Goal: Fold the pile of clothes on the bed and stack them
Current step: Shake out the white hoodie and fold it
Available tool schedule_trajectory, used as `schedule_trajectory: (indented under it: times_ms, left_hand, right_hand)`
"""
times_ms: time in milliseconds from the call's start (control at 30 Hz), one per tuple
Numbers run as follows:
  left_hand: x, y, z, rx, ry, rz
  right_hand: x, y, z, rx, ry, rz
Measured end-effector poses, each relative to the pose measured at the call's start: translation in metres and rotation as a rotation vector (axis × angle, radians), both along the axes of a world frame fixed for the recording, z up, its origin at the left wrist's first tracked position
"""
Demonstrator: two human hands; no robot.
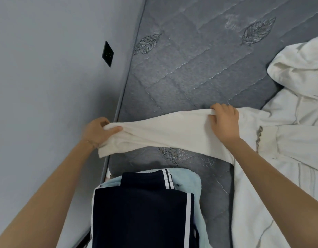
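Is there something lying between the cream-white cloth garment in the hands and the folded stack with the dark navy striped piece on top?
Nothing visible. The left hand and right hand grip the cream-white cloth garment; only bare grey quilted mattress shows between it and the folded dark navy striped piece.

Both my arms reach forward; my left hand [97,131] pinches the cream garment [163,133], my right hand [225,120] seemingly curls over its edge.
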State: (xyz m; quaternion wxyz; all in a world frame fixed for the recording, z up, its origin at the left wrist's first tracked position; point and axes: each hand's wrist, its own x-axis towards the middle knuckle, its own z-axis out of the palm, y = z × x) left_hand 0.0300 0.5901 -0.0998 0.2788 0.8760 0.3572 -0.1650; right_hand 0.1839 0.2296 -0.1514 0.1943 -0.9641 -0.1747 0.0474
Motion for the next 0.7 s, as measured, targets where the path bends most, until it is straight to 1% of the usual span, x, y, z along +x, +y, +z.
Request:
schedule_trajectory:
  times_ms: [100, 167, 233, 267, 333, 400, 467, 600, 633, 700]
  left_hand:
    - [-0.013, -0.002, -0.018, -0.042, 0.137, -0.015]
    - [-0.018, -0.006, -0.027, -0.090, 0.158, 0.020]
    - [-0.021, -0.009, -0.033, -0.129, 0.105, 0.082]
    - [-0.021, -0.011, -0.035, -0.125, 0.062, 0.103]
    - [-0.021, -0.019, -0.034, -0.095, -0.039, 0.128]
    - [-0.017, -0.031, -0.030, -0.074, -0.136, 0.105]
    - [-0.005, -0.048, -0.023, -0.077, -0.212, 0.070]
    - [0.026, -0.091, -0.010, -0.158, -0.323, 0.064]
    - [0.033, -0.104, -0.008, -0.187, -0.333, 0.063]
    - [0.045, -0.129, -0.005, -0.242, -0.322, 0.051]
  right_hand:
    - [-0.010, -0.002, -0.010, -0.093, 0.083, -0.002]
    - [-0.022, -0.005, -0.012, -0.101, 0.082, -0.033]
    - [-0.035, -0.009, -0.012, -0.114, 0.029, -0.084]
    - [-0.041, -0.011, -0.014, -0.140, 0.046, -0.112]
    - [-0.047, -0.016, -0.019, -0.208, 0.232, -0.137]
    - [-0.046, -0.019, -0.025, -0.223, 0.395, -0.127]
    - [-0.045, -0.020, -0.022, -0.122, 0.415, -0.134]
    - [-0.056, -0.018, 0.001, 0.254, 0.333, -0.153]
    - [-0.061, -0.017, 0.009, 0.341, 0.350, -0.137]
    - [-0.072, -0.012, 0.025, 0.504, 0.464, -0.105]
